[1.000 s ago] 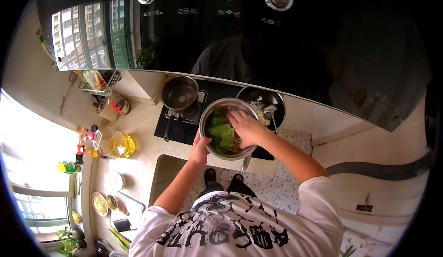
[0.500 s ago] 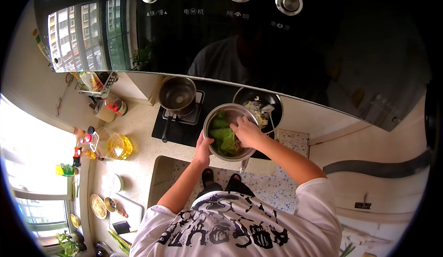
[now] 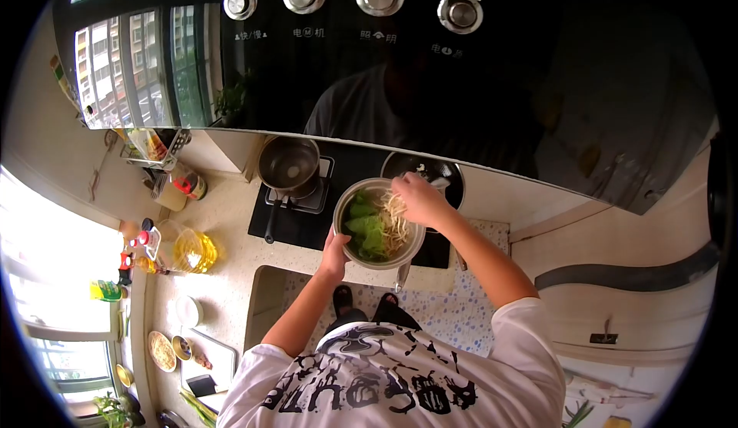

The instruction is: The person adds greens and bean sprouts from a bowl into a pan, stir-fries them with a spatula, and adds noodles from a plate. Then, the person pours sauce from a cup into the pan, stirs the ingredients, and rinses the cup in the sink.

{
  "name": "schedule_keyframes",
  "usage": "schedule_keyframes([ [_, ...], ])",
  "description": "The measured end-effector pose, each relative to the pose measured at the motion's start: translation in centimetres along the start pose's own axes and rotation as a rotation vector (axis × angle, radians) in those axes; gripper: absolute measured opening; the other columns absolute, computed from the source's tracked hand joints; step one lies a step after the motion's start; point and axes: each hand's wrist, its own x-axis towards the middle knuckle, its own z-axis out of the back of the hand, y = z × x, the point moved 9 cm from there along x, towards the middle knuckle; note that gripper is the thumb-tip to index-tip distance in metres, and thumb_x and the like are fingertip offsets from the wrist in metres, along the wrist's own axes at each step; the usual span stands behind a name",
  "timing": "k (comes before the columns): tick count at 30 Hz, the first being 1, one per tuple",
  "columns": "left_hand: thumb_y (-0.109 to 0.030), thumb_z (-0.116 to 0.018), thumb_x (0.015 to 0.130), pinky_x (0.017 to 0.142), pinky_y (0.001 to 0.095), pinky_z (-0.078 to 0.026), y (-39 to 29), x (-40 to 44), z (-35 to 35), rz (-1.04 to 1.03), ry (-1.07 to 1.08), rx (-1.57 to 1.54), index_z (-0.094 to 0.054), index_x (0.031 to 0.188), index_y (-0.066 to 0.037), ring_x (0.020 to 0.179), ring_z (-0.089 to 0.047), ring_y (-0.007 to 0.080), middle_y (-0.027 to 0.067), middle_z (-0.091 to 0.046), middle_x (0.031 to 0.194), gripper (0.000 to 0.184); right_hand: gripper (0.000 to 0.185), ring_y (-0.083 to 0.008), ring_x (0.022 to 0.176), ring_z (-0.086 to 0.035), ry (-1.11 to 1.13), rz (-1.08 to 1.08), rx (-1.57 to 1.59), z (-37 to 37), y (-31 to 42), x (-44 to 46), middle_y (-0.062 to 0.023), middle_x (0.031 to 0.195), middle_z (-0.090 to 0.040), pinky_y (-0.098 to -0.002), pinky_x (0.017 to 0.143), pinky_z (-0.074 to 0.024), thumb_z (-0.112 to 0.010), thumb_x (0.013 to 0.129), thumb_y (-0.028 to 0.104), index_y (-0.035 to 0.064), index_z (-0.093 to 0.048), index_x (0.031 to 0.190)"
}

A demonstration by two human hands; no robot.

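Observation:
My left hand (image 3: 335, 254) grips the left rim of a metal saucepan (image 3: 338, 226), thumb over the edge. The pan hovers over the front of the stove, its handle (image 3: 402, 276) pointing toward me. Green lettuce leaves (image 3: 369, 233) lie on its left side. Pale bean sprouts (image 3: 395, 228) fill the right side, some hanging in a bunch from my right hand (image 3: 421, 197), whose fingers are closed on them above the right rim. Behind that hand sits a dark wok (image 3: 455, 197) with a spatula (image 3: 440, 183) in it; its contents are mostly hidden.
A small dark pot (image 3: 289, 165) stands on the left burner, handle toward me. Left on the counter are an oil jug (image 3: 196, 251), a white bowl (image 3: 189, 311), a plate of pale shreds (image 3: 161, 351) and a cutting board (image 3: 219, 355). The range hood (image 3: 492, 105) overhangs the stove.
My right hand has risen out of the saucepan toward the upper right, lifting bean sprouts. More sprouts now show beside the lettuce. My left hand keeps its hold on the rim.

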Motion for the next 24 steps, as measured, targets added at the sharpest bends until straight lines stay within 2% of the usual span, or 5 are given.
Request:
schedule_keyframes([
  [3,-0.015,-0.045,0.088,0.091,0.0433,-0.057,0.5,0.5,0.6,-0.016,0.002,-0.025,-0.036,0.153,-0.015,0.121,-0.061,0.0265,0.011,-0.054,0.139,0.065,0.041,-0.0378,0.098,-0.062,-0.002,-0.127,0.098,2.0,-1.9,0.9,-0.016,0.102,-0.061,-0.044,0.083,-0.0523,-0.08,0.068,0.007,0.0057,-0.055,0.101],
  [7,-0.014,-0.045,0.088,0.091,0.0438,-0.058,0.3,0.6,0.9,-0.018,0.007,-0.082,-0.038,0.15,-0.013,0.12,-0.061,0.0268,0.0115,-0.055,0.135,0.063,0.054,-0.0331,0.101,-0.069,0.148,-0.432,0.137,-0.9,-10.2,2.2,-0.0195,0.117,-0.07,-0.0403,0.089,-0.0539,-0.074,0.079,0.02,0.0064,-0.063,0.131],
  [9,-0.014,-0.045,0.088,0.091,0.0442,-0.058,0.4,0.5,1.4,-0.029,-0.012,-0.117,-0.041,0.146,-0.012,0.118,-0.062,0.0273,0.0112,-0.057,0.132,0.058,0.04,-0.0318,0.098,-0.069,0.239,-0.535,0.033,-4.3,-16.6,3.2,-0.0196,0.109,-0.072,-0.0412,0.087,-0.0545,-0.072,0.083,0.02,0.0046,-0.068,0.121],
  [19,-0.011,-0.047,0.088,0.091,0.0402,-0.057,-0.9,-0.6,3.1,-0.099,-0.059,-0.214,-0.044,0.144,-0.008,0.114,-0.064,0.0267,0.0116,-0.059,0.128,0.055,0.034,-0.0293,0.098,-0.068,-0.234,-0.449,-0.306,-3.7,-18.8,2.8,-0.0172,0.112,-0.07,-0.0397,0.085,-0.0552,-0.069,0.086,0.015,0.0018,-0.066,0.116],
  [24,-0.011,-0.048,0.088,0.092,0.0393,-0.056,-1.1,-1.0,3.2,-0.108,-0.068,-0.194,-0.043,0.145,-0.009,0.114,-0.063,0.0259,0.0114,-0.059,0.128,0.057,0.03,-0.028,0.099,-0.068,-0.23,-0.447,-0.057,0.3,-13.3,0.4,-0.0161,0.113,-0.069,-0.039,0.085,-0.0556,-0.068,0.087,0.013,0.0004,-0.066,0.114],
])
